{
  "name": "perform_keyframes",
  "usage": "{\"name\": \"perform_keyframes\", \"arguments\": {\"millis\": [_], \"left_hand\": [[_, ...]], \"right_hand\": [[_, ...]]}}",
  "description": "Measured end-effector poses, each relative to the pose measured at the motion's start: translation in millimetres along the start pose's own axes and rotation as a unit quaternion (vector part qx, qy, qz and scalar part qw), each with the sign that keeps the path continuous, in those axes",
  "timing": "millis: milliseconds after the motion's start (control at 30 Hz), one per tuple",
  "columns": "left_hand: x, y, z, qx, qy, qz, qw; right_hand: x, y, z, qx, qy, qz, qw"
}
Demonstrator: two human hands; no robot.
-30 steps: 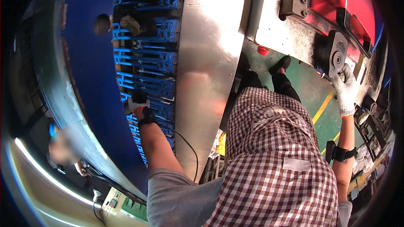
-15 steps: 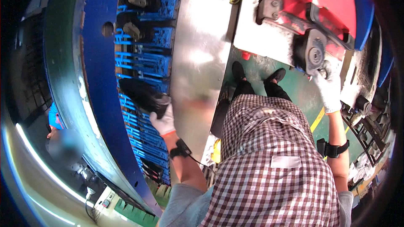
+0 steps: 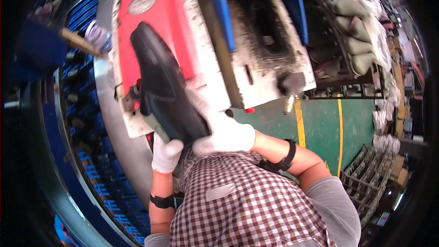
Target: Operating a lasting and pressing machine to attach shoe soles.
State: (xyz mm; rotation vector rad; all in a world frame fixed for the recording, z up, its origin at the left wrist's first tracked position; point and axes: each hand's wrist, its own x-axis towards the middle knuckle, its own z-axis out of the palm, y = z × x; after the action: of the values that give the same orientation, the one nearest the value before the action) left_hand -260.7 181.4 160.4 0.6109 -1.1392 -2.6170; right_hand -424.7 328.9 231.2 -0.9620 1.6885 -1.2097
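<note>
A black shoe point(image 3: 167, 82) is held up in front of my checked apron, its toe pointing away from me and its heel end close to my body. My left hand point(image 3: 165, 154), in a white glove, grips the heel end from the left, thumb up. Along the right side of the shoe lies my right hand point(image 3: 228, 131), also gloved in white, its fingers partly hidden and blurred. A pale strip point(image 3: 156, 126) shows at the shoe's lower left edge. Behind the shoe stands a machine with a red cover point(image 3: 153, 7) on a white top, which the shoe partly covers.
To the left runs a metal ledge point(image 3: 121, 155) beside a rack of blue slats point(image 3: 98, 192). Right of the red cover is a stained white worktop point(image 3: 247, 73) with a dark opening. Pale shoe lasts point(image 3: 359, 41) fill a shelf at the far right, above green floor with yellow lines point(image 3: 339, 132).
My view has turned right, away from the blue slats. The black shoe has moved from over the slats to before my apron. My right hand has left the machine's round part and joined the shoe.
</note>
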Motion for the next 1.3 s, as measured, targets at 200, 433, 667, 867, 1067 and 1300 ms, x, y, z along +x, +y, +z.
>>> {"name": "perform_keyframes", "arguments": {"millis": [200,433,667,867,1067,1300], "left_hand": [[75,43,115,0.241,-0.076,0.058,0.966],[159,105,207,0.314,-0.071,0.29,0.901],[223,159,308,0.286,-0.125,0.418,0.853],[256,217,372,0.472,-0.255,0.487,0.69],[284,224,401,0.563,-0.311,0.374,0.668],[257,182,379,0.462,-0.386,0.441,0.665]], "right_hand": [[-29,37,-109,0.254,0.275,-0.074,0.924],[13,99,-247,-0.247,0.459,0.008,0.853],[53,139,-239,-0.466,0.405,0.165,0.769],[51,137,-234,-0.461,0.394,0.175,0.775],[49,136,-236,-0.462,0.391,0.191,0.773],[-20,162,-259,-0.255,0.436,0.054,0.861]]}}
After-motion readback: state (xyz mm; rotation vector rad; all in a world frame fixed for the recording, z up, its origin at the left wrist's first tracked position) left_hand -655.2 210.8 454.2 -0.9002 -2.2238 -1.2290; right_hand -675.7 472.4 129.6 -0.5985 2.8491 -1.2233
